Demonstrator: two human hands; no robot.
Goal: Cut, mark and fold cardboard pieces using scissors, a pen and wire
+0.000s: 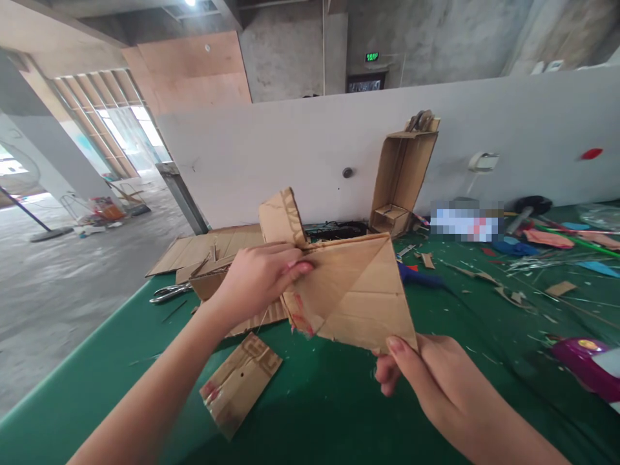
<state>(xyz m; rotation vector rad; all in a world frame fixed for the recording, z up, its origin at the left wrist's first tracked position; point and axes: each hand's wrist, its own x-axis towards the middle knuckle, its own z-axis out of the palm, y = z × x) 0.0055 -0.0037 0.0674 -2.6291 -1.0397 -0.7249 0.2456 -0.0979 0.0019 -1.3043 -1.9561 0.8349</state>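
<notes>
A folded piece of brown cardboard (358, 284) is held up above the green table, tilted, with a narrower flap (281, 216) standing up at its left. My left hand (266, 278) grips it at the upper left, thumb lying on the near face. At the lower right corner, my right hand (426, 374) pinches the edge between thumb and fingers. Below my left forearm lies a small printed cardboard rectangle (242, 384) with a dark hole. Behind my left hand are more cardboard pieces (213, 281), partly hidden by it.
A tall open cardboard box (404, 174) stands against the white partition (300, 148). Scissors (169, 294) lie at the table's left edge. Scraps and cut strips cover the right side, near a blue glue gun (421, 276) and a purple object (588, 368).
</notes>
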